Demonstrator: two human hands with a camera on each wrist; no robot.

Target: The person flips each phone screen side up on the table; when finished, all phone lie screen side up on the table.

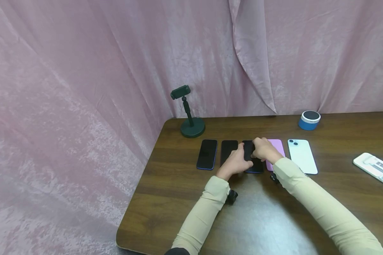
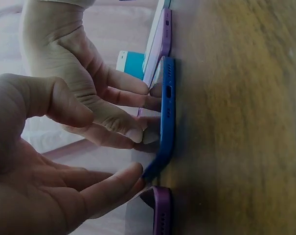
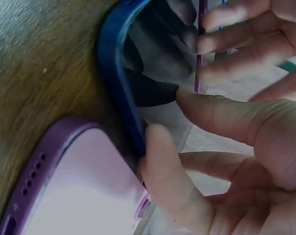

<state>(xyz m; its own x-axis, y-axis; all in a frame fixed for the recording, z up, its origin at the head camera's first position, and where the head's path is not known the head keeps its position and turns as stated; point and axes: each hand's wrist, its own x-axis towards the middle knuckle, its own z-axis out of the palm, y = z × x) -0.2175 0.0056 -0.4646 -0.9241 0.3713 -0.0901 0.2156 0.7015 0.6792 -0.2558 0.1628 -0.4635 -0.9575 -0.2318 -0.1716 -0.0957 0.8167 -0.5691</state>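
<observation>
A phone with a black screen and blue frame (image 1: 256, 166) lies face up on the wooden table, between my two hands. My left hand (image 1: 235, 162) is at its left side, fingers extended, fingertips right at the blue corner in the left wrist view. From the other side reaches my right hand (image 1: 264, 148); its thumb (image 3: 201, 105) meets the dark glass and its index finger (image 3: 162, 161) is at the blue edge. A purple-framed dark phone (image 1: 228, 148) lies left of it, partly behind my left hand. A light purple phone (image 1: 277, 146) lies close on the right, partly covered by my right arm.
Another blue-edged dark phone (image 1: 206, 154) lies at the row's left end, a pale phone (image 1: 303, 156) lies back up at its right. Behind stand a dark green stand (image 1: 193, 127) and a blue-and-white round device (image 1: 309, 122). A white flat object (image 1: 371, 166) lies far right.
</observation>
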